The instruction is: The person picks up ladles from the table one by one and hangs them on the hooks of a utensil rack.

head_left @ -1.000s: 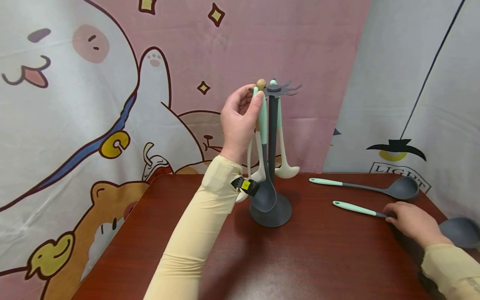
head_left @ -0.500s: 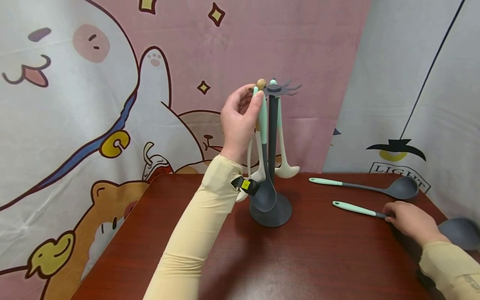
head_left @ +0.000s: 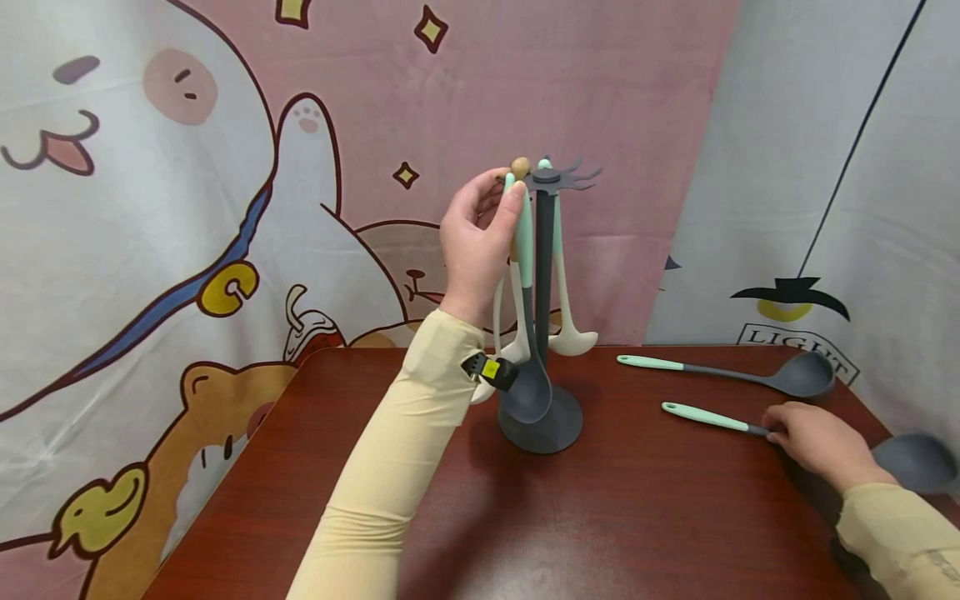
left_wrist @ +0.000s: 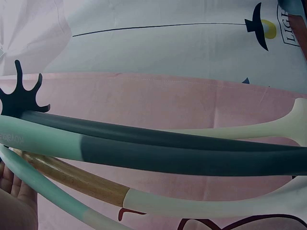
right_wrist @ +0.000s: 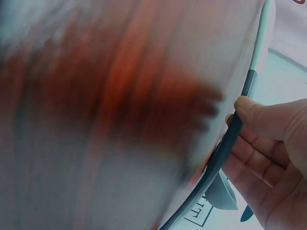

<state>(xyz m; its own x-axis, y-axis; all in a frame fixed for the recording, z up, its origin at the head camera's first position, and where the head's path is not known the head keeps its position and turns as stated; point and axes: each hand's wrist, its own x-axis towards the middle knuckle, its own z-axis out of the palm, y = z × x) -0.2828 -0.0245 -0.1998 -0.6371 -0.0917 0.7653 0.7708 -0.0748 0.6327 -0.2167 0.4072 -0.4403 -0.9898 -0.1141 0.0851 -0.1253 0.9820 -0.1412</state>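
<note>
A dark grey utensil stand [head_left: 546, 275] rises from a round base, topped by a ring of hooks. At its top, my left hand [head_left: 478, 242] pinches the mint handle of a grey spoon [head_left: 527, 392], which hangs head down in front of the post. In the left wrist view, that handle [left_wrist: 43, 136] crosses close to the camera, with fingers at the lower left edge. My right hand [head_left: 817, 442] grips the grey shaft of a ladle [head_left: 708, 416] low over the table's right side. Thumb and fingertips pinch the dark shaft [right_wrist: 223, 148] in the right wrist view.
Behind the right hand, another mint-handled grey ladle [head_left: 802, 375] lies on the brown table [head_left: 615, 517]. A cream ladle [head_left: 573, 340] and other cream utensils hang from the stand, one with a wooden handle [left_wrist: 76, 177]. A cartoon-printed cloth [head_left: 585, 92] stands behind the table.
My right hand and its ladle have shifted very slightly to the left. The left hand and the hanging spoon look the same.
</note>
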